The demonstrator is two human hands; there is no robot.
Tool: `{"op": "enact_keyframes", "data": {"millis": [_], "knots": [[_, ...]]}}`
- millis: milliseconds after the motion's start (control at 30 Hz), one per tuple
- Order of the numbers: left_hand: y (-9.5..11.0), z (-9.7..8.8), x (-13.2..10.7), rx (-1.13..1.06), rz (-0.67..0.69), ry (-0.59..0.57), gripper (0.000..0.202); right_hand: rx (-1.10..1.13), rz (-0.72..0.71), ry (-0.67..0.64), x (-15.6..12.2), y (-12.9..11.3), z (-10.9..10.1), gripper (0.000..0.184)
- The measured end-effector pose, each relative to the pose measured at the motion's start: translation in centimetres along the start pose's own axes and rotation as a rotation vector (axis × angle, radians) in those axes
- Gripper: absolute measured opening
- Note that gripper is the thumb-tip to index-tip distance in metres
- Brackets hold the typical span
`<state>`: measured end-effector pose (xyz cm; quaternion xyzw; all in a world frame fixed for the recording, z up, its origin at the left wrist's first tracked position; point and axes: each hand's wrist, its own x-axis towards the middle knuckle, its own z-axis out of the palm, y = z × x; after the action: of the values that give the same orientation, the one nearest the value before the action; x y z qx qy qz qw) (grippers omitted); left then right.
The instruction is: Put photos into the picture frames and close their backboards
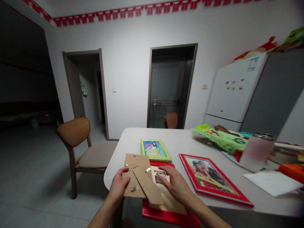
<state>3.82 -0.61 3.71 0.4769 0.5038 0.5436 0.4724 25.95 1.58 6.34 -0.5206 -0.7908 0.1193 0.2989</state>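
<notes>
And here's a wooden chair (73, 133), at ten o'clock from the brown backing board (129, 188). The left hand (118, 183) pinches that board at its nine o'clock edge, metal clips (148, 170) showing! Green picture frame (161, 158) at one, flat on the white surface (133, 136). At three, the right hand (178, 185) curves over a small photo (157, 174); gripping or not, can't tell! Farther out at three, a red picture frame (215, 177), face up.

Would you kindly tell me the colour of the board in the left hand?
The board is brown; head view.
</notes>
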Motion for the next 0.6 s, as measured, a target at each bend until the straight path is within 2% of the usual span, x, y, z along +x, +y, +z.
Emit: {"op": "enact_keyframes", "data": {"millis": [133, 233, 367, 467, 533, 600], "knots": [[-0.6, -3.8, 0.5, 0.13, -0.022, 0.042, 0.032, -0.212, 0.164, -0.03, -0.9, 4.5, -0.3, 0.04], [-1.6, -5.0, 1.2, 0.291, -0.021, 0.073, 0.031, -0.313, 0.268, -0.073, -1.5, 6.4, 0.0, 0.044], [-2.3, -4.8, 1.8, 0.542, 0.03, 0.145, 0.038, -0.3, 0.296, -0.105, -1.4, 7.0, 0.7, 0.048], [-2.2, -4.3, 1.7, 0.693, 0.099, 0.177, 0.047, -0.242, 0.306, -0.06, -0.9, 7.2, 0.8, 0.051], [-2.1, -3.6, 1.4, 0.758, 0.14, 0.184, 0.049, -0.139, 0.356, 0.006, -0.7, 7.3, 0.5, 0.054], [-1.9, -2.3, 0.8, 0.808, 0.184, 0.184, 0.049, 0.088, 0.451, 0.043, -0.8, 6.9, 0.0, 0.059]]}}
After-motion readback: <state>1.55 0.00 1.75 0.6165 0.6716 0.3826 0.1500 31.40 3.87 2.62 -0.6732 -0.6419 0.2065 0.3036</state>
